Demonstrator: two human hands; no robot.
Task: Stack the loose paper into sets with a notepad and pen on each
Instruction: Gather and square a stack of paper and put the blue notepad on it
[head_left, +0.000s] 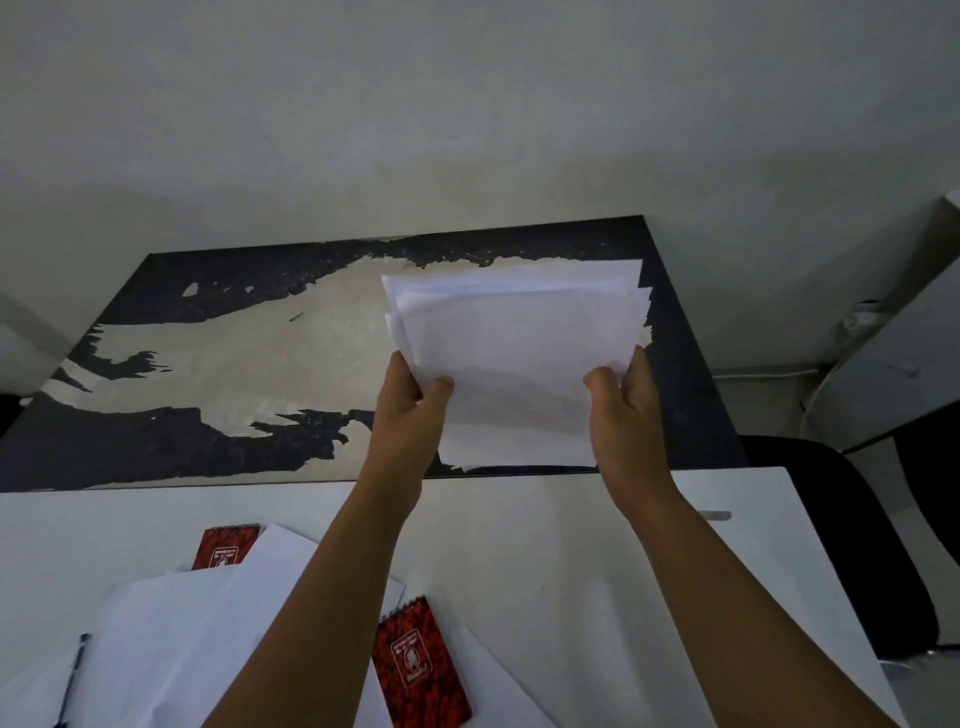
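A sheaf of white paper (519, 353) is held up over the far dark table, its sheets slightly fanned at the top. My left hand (410, 410) grips its left edge, thumb on top. My right hand (623, 410) grips its right edge the same way. On the near white table lie loose sheets (208, 623), partly under my left forearm. One red spiral notepad (422, 662) lies by that forearm. A second red notepad (224, 546) peeks out behind the sheets. A dark pen (72, 675) lies at the lower left.
The far table (208, 364) has a worn black top with pale peeled patches. The white table (571, 545) sits in front of it. A black chair (857, 519) stands at the right, with a grey cabinet (893, 364) and a white cable beyond it.
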